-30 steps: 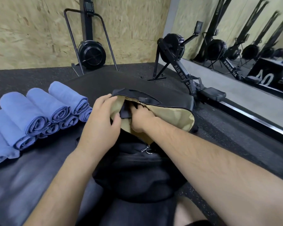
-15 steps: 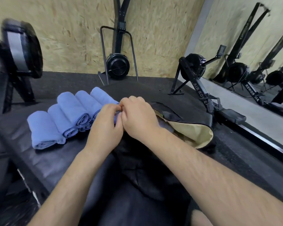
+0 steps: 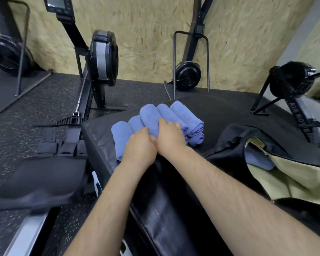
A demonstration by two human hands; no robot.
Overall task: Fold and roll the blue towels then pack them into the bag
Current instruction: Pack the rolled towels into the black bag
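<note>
A stack of rolled blue towels [image 3: 189, 117] was laid on a black padded surface [image 3: 100, 137]. One middle roll [image 3: 149, 117] was gripped by both hands: the left hand [image 3: 139, 145] and right hand [image 3: 169, 139] were pressed together, fingers curled over it. Just right, an open black bag [image 3: 233, 141] with tan lining was seen, another blue towel [image 3: 257, 160] tucked inside. A rowing machine [image 3: 103, 56] was stood behind on the floor.

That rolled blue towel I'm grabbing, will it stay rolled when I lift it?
Probably, gripped round its middle by left hand and right hand. The rolled towel is soft cloth, likely light; held by one end it may unwind. Wedged between other rolls, it shouldn't roll away.
</note>
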